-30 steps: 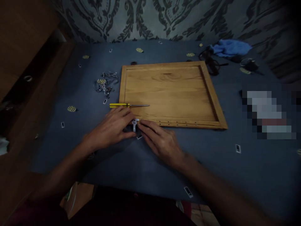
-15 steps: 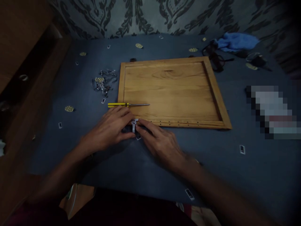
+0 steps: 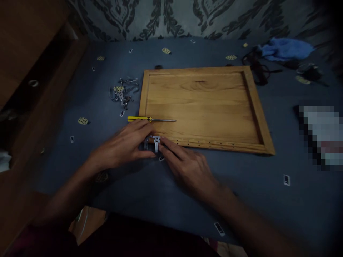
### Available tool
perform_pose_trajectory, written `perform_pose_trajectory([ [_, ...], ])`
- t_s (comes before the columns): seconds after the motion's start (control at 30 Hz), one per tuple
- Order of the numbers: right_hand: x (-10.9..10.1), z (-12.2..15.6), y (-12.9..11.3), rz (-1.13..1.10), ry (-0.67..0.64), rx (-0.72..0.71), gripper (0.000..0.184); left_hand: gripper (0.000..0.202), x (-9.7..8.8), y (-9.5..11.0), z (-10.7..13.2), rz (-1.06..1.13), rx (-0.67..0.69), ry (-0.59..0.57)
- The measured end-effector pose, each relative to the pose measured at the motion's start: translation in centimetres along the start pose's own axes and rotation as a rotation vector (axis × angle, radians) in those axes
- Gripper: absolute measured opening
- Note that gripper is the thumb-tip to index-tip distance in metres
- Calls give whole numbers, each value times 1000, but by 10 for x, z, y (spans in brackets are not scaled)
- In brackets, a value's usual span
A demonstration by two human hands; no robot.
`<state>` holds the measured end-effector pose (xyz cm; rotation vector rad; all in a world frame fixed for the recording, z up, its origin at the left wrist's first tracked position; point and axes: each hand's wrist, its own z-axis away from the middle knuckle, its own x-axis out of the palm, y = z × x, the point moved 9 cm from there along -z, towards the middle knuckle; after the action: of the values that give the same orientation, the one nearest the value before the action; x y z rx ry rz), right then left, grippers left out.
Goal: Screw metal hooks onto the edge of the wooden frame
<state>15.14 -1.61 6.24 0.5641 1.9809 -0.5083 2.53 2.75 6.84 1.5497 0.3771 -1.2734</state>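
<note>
We see a wall (image 3: 171,18) along the far side, papered in grey with a dark leaf pattern. Below it a table (image 3: 160,207) under a dark blue cover fills most of the view, and the cover is dotted with small yellow rounds and little white tags. A brown wooden cabinet (image 3: 24,46) stands at the left, close against the table's edge.

A flat wooden board (image 3: 203,103) with a raised rim lies in the middle of the table, with a row of small holes along its near rim. At the far right lies a crumpled blue cloth (image 3: 286,48), with dark cords (image 3: 258,69) just beside it. A blurred patch at the right edge we cannot make out.

Our left hand (image 3: 124,146) is at the board's near left corner, fingers curled around a small metal fitting (image 3: 154,141). The fitting sits on the cover, touching the board's near rim. Our right hand (image 3: 189,166) reaches in from the right with its fingers stretched nearly flat and their tips on the fitting. We cannot tell whether this hand grips it.

A screwdriver (image 3: 150,119) with a yellow handle lies just beyond the left hand, its shaft resting on the board. A heap of metal parts (image 3: 123,92) lies left of the board's far corner.
</note>
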Motion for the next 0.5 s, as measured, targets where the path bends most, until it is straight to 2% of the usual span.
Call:
perform_pose_trajectory([
  [0.2,2,1,-1,17,-2,8,36,33,3,4,-3,-62,-7,-27],
  [0.5,1,0,-1,36,14,13,34,39,10,6,-5,-187,3,-1],
])
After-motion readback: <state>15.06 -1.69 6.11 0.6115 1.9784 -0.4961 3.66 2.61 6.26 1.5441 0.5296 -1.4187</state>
